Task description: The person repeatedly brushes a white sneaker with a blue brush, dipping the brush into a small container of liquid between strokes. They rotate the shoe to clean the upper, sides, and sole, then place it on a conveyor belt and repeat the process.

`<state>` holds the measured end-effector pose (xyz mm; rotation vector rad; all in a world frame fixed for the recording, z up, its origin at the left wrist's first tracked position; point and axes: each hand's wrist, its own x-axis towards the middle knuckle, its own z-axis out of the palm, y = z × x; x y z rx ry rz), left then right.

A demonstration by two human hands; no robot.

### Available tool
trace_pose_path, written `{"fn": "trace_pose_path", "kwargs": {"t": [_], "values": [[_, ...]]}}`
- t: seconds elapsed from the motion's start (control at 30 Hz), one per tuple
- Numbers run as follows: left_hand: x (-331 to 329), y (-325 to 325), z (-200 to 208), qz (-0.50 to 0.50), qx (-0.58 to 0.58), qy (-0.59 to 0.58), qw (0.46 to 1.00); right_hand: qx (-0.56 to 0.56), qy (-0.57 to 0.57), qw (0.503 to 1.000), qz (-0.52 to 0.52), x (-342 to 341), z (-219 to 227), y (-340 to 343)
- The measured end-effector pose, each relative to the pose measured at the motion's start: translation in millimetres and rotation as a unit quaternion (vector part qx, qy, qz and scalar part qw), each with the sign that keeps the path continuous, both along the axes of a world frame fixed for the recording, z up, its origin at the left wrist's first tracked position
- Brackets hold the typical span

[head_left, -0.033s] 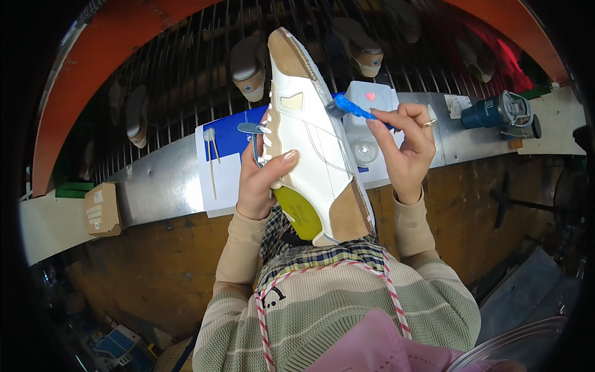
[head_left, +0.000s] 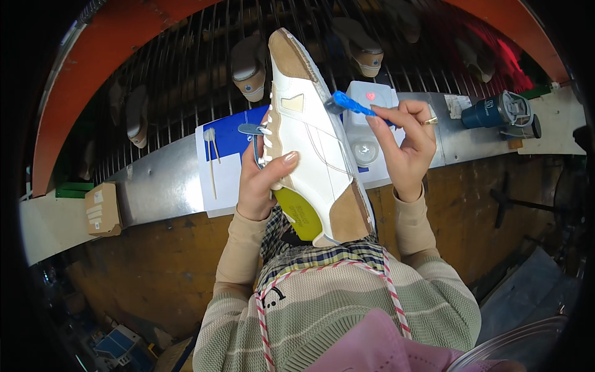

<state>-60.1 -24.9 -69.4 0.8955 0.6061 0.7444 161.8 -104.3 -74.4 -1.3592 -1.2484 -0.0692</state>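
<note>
Right fingers (head_left: 385, 114) pinch a blue brush (head_left: 353, 104); left fingers (head_left: 280, 167) grip the white shoe (head_left: 317, 139), toe up, centre frame. Versus the earlier picture, brush nudged slightly up by the shoe's right edge, shoe basically put: looks mid-brushing, tip contact can't be confirmed.

head fisheye | faces down | close range | edges seemingly too dark

A metal counter (head_left: 161, 192) is backed by dark bars (head_left: 193, 59) and an orange frame (head_left: 93, 71). Red light (head_left: 505, 56) is cast beyond the counter's right part; a brown surface (head_left: 155, 260) is seen on its near side.
</note>
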Motion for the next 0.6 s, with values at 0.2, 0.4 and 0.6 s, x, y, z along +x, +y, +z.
{"fn": "trace_pose_path", "kwargs": {"t": [0.2,0.4,0.6], "values": [[-1.8,-6.6,0.0,0.014,0.048,0.02,0.999,0.054,-0.1,0.993,-0.017,9.7,19.2,23.3],[-1.3,-8.5,3.0,0.029,0.063,0.023,0.997,0.058,-0.119,0.991,0.017,23.3,33.3,23.9],[-4.3,-4.1,9.9,0.004,0.009,0.009,1.0,0.003,-0.103,0.994,0.035,20.8,23.6,-2.0]]}}
